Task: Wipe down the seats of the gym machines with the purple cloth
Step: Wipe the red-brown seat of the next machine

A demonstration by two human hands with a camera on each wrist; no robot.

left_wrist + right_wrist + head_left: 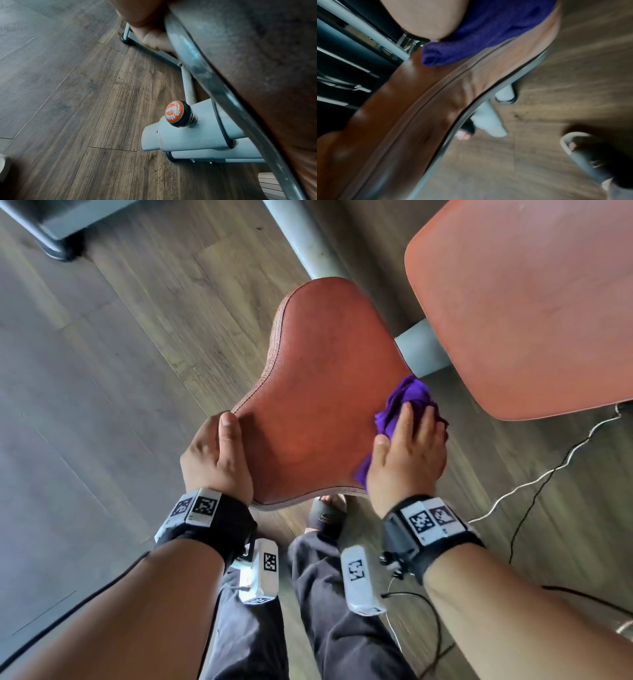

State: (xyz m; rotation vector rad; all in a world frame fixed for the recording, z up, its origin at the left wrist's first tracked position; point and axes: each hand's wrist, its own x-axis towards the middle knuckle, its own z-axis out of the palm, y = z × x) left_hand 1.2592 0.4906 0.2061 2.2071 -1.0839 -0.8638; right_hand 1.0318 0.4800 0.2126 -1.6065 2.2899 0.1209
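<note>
while looking down and going from left to right: first, gripping the left edge of the brown seat [318, 385] with the left hand [215, 453], with the thumb on top. in the left wrist view, curling the fingers [154, 39] under the grey rim, just above an orange knob [175, 113] on the grey frame [197, 135].

in the middle, showing lots of bare seat, so likely needing more wiping there.

on the right, pressing the purple cloth [407, 402] onto the right edge of the seat with the right hand [407, 460]. laying the fingers fairly flat on top of it, not squeezing it. sitting there all bunched up, and hanging partly off the side. holding the two hands well apart, one on each side of the seat.

further right, passing a big orange back pad [520, 302] near the cloth, and thin cords [548, 470] lying on the wood floor [102, 371].

now thinking about what could go wrong:
- pushing the cloth off the edge and dropping it, from only pressing down and not pinching it.
- missing spots, from wiping with a small bunched lump and not a spread-out cloth.
- cleaning only the edge and skipping the middle.
- bumping knuckles on the back pad, from swinging too far right.
- catching a foot on the cords when stepping to another machine.
</note>
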